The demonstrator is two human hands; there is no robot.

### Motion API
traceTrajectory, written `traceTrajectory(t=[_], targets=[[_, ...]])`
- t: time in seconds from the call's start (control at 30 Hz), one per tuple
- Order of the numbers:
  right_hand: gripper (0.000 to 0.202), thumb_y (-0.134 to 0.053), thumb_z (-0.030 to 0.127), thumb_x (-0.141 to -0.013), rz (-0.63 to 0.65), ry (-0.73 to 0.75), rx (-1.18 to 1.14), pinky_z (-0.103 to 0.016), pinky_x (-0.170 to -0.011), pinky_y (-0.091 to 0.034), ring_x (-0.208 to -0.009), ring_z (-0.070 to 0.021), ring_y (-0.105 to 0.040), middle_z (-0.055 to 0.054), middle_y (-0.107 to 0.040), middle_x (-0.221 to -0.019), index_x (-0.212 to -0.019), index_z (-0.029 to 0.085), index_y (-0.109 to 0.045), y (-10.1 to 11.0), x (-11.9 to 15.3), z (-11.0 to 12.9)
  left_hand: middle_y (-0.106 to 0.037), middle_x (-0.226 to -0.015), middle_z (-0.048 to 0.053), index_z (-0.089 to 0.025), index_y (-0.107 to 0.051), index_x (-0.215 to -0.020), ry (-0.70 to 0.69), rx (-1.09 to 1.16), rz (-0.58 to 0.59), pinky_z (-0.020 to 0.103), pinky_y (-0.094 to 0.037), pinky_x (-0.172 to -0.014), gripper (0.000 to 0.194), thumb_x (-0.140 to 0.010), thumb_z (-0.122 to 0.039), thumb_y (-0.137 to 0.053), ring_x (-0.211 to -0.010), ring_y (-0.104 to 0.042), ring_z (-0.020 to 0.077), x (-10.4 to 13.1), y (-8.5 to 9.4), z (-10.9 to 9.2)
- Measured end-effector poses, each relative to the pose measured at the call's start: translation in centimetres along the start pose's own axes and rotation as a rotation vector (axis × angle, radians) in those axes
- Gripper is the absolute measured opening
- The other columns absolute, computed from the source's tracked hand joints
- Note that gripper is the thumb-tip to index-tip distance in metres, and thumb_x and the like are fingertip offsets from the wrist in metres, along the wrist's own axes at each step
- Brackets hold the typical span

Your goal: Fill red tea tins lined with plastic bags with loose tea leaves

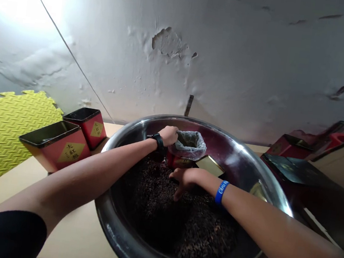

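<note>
Dark loose tea leaves [155, 193] cover the bottom of a large steel basin [111, 229]. Inside it, at the far side, stands a red tea tin [176, 161] lined with a clear plastic bag [201, 147] folded out over its rim. My left hand [168, 135], a dark watch at its wrist, is closed on the left edge of the tin and bag. Just in front of the tin, my right hand [183, 181] reaches low over the leaves with thumb and fingers apart. A gold-coloured lid [210, 165] lies tilted right of the tin.
Two red tins with yellow labels, the nearer tin [71, 150] and the farther tin [96, 128], stand left of the basin on a pale table [85, 235]. Another red tin [291, 146] and a dark box [294, 170] are at right. A peeling wall [243, 71] rises behind.
</note>
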State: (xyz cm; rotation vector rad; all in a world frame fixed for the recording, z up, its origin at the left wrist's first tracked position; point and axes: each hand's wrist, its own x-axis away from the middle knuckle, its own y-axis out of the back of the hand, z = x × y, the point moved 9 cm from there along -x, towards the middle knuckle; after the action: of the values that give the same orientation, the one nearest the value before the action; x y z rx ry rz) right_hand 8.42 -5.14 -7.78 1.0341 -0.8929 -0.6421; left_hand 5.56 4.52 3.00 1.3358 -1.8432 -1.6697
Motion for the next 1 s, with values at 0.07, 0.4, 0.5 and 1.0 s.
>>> traceTrajectory(t=[0.07, 0.4, 0.5, 1.0], targets=[[0.084, -0.073, 0.042, -0.039, 0.162, -0.042, 0.086, -0.031, -0.067, -0.044, -0.090, -0.0248, -0.054, -0.010, -0.050, -0.115, -0.117, 0.023, -0.048, -2.4, -0.7, -0.9, -0.064, -0.087, 0.009, -0.011, -0.063, -0.088, 0.003, 0.002, -0.005, 0.023, -0.042, -0.072, 0.030, -0.074, -0.016, -0.037, -0.080, -0.057, 0.0175, 0.0, 0.2, 0.2], [0.047, -0.063, 0.023, -0.059, 0.515, 0.131, -0.085, -0.019, -0.042, -0.036, -0.042, -0.0069, -0.042, 0.008, -0.047, -0.053, -0.105, 0.019, -0.053, -3.7, 1.0, 3.6, -0.064, -0.090, 0.006, -0.015, -0.062, -0.094, -0.115, 0.089, 0.020, 0.022, -0.043, -0.074, 0.030, -0.073, -0.015, -0.041, -0.081, -0.057, 0.0162, 0.2, 0.2, -0.9], [0.052, -0.058, 0.024, -0.063, 0.447, 0.171, -0.161, -0.019, -0.044, -0.036, -0.043, -0.0074, -0.043, 0.007, -0.047, -0.052, -0.114, 0.019, -0.048, -1.3, 1.8, 4.6, -0.064, -0.090, 0.005, -0.015, -0.063, -0.094, -0.127, 0.104, 0.016, 0.022, -0.043, -0.072, 0.030, -0.074, -0.016, -0.040, -0.080, -0.058, 0.0160, 0.2, 0.0, -0.9], [0.034, -0.053, 0.033, -0.075, -0.178, 0.268, -1.067, -0.018, -0.046, -0.035, -0.067, -0.0103, -0.049, -0.004, -0.051, -0.082, -0.104, 0.020, -0.041, 10.5, 4.1, 0.7, -0.063, -0.085, 0.007, -0.011, -0.061, -0.091, -0.210, 0.101, 0.084, 0.021, -0.042, -0.064, 0.025, -0.075, -0.022, -0.046, -0.073, -0.056, 0.0156, 0.3, -0.4, -1.6]])
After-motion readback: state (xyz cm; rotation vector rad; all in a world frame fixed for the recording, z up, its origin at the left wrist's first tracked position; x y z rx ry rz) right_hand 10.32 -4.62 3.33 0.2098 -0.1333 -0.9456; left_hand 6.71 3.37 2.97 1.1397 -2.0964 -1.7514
